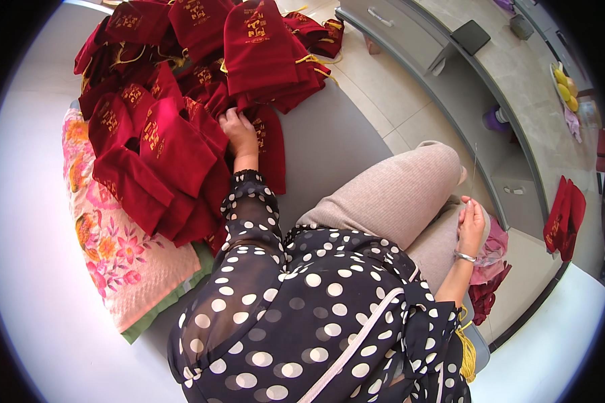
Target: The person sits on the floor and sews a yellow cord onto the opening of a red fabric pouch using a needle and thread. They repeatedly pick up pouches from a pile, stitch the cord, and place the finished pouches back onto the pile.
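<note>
Red pouches (161, 138) heap on the grey seat (333, 134) — our left hand (239, 136) curls at them, grip unclear; our right hand (472, 218) pinches a thin rod (475, 164), best angled away from cloth.

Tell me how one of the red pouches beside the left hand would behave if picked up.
A red pouch would probably flop, since the cloth droops and creases across the pile. It looks thin, so it's likely light. Lifting one might drag its neighbours, as they overlap loosely and yellow cords trail from some.
</note>
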Tool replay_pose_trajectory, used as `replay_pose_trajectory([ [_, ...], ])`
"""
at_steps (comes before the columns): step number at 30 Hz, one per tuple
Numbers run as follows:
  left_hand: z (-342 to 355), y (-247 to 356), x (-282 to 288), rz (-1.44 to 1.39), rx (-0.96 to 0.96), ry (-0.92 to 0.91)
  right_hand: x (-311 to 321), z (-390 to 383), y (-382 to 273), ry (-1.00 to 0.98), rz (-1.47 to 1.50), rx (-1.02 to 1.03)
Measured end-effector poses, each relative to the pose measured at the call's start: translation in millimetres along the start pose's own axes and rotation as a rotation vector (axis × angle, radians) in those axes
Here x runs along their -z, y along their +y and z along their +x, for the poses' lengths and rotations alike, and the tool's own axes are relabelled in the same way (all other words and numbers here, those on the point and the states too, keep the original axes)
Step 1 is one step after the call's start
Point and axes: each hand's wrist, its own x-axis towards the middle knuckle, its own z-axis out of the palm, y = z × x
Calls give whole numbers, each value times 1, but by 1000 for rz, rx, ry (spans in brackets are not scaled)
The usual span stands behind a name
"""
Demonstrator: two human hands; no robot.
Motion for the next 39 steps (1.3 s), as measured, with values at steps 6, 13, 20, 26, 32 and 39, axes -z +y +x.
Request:
replay_pose_trajectory([
  [6, 8, 7, 2, -34, 124, 148, 1, 1, 2, 4, -23, 1],
  [13, 22, 11, 11, -42, 323, 294, 1, 1, 3, 1, -24, 6],
  [20, 47, 22, 20, -353, 642, 465, 1, 3, 5, 7, -33, 12],
  [26, 65, 38, 43, -733, 742, 521, 2, 3, 7, -1, -32, 34],
  [32, 76, 46, 63, -939, 681, 635, 0, 1, 2, -27, -29, 11],
  [39, 84, 50, 77, -1038, 668, 660, -1, -1, -2, -30, -44, 10],
])
